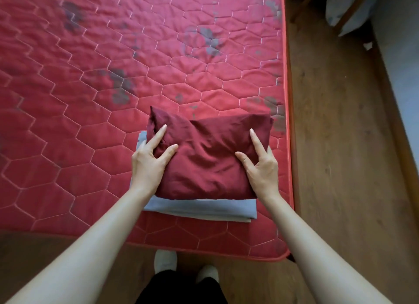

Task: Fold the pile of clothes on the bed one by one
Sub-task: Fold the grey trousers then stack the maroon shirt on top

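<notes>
- One folded maroon garment (208, 154) sits on top of two folded pieces, a blue one (204, 207) and a beige one (226, 217), near the bed's (90, 99) front right corner.
- Left hand (149, 160) and right hand (260, 165) clasp the maroon bundle's sides, thumbs and forefingers extended on top.
- No readable writing or labels.

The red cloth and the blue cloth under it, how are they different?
The red cloth is dark red and puffy with wrinkles; the blue cloth is pale blue-grey and lies flat. The red cloth sits on top, while the blue cloth is underneath with only its edges showing. The left hand and right hand hold the red cloth at its sides, not the blue cloth. Both are folded and stacked on the bed.
</notes>
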